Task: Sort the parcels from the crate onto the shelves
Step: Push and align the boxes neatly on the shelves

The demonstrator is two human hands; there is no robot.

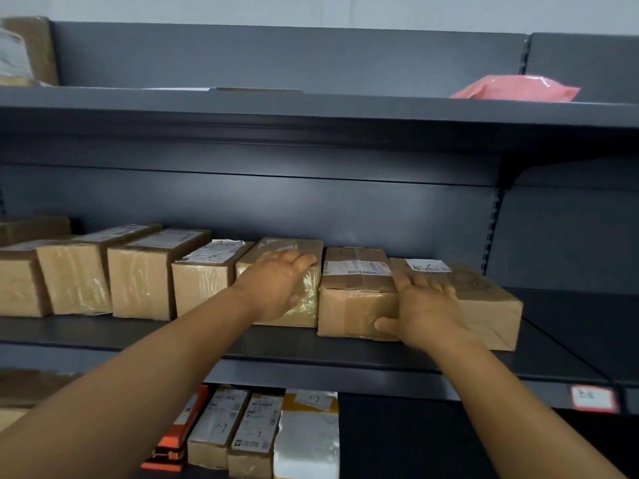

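Right hand (427,305) grips, fingers spread, a tape-sealed brown cardboard parcel (356,295); left hand (276,285) lies flat-fingered on its neighbour (307,305)

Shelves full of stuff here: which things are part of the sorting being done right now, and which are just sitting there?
In the job:
- left hand, resting on a taped box
- right hand, holding the end box
- middle shelf

Just sitting there:
- pink bag on the top shelf
- orange box on the lower shelf
- white packet beside it
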